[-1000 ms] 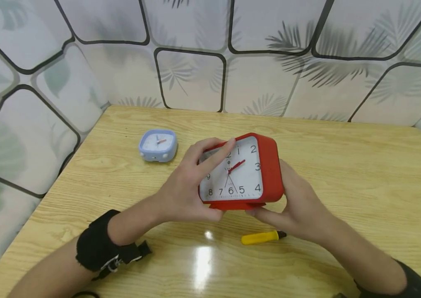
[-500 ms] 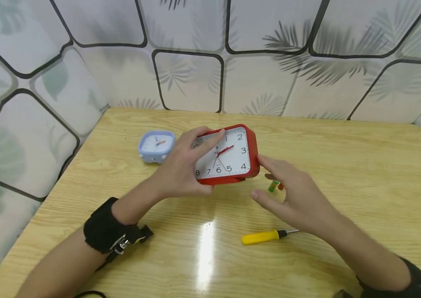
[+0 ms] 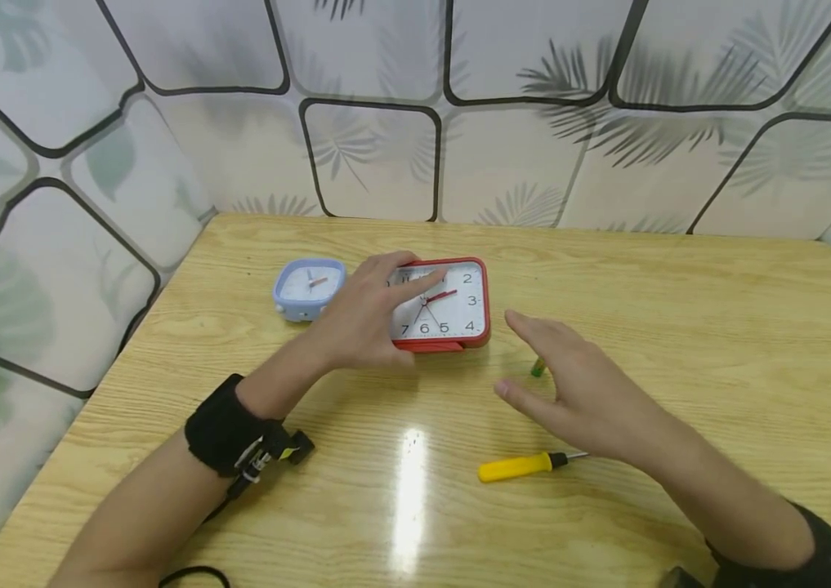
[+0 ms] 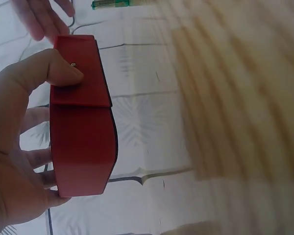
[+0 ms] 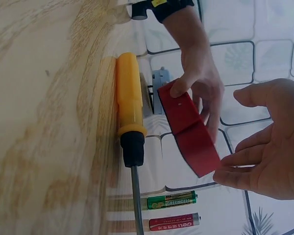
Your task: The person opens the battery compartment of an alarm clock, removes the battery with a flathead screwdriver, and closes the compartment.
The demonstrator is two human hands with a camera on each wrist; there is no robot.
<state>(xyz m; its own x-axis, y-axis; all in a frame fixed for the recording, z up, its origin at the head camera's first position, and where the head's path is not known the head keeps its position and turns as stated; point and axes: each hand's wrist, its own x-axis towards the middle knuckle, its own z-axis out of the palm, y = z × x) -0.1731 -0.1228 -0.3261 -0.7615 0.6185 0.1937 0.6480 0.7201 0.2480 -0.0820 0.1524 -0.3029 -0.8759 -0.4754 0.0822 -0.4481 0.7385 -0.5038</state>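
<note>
My left hand (image 3: 359, 318) grips a red square-cornered alarm clock (image 3: 455, 314) by its left side, fingers over the white face and thumb along the red underside. In the left wrist view the thumb (image 4: 63, 73) presses on the clock's red base. To the right of the clock, my right hand (image 3: 584, 388) has its fingers spread and holds nothing; in the head view a gap separates it from the clock. Partly behind that hand stands a green battery (image 5: 172, 200), and beside it in the right wrist view is a red battery (image 5: 174, 222).
A small light-blue alarm clock (image 3: 305, 309) sits just left of the left hand. Nearer the front lies a yellow-handled screwdriver (image 3: 514, 468), shaft pointing right. A patterned wall covering (image 3: 503, 163) rises behind the wooden table (image 3: 680, 310). A black cable (image 3: 198, 572) lies at the front left.
The left hand has carried the red clock away from me, leftward and lower, with its face more tipped up. The right hand has let go of the clock's right side.
</note>
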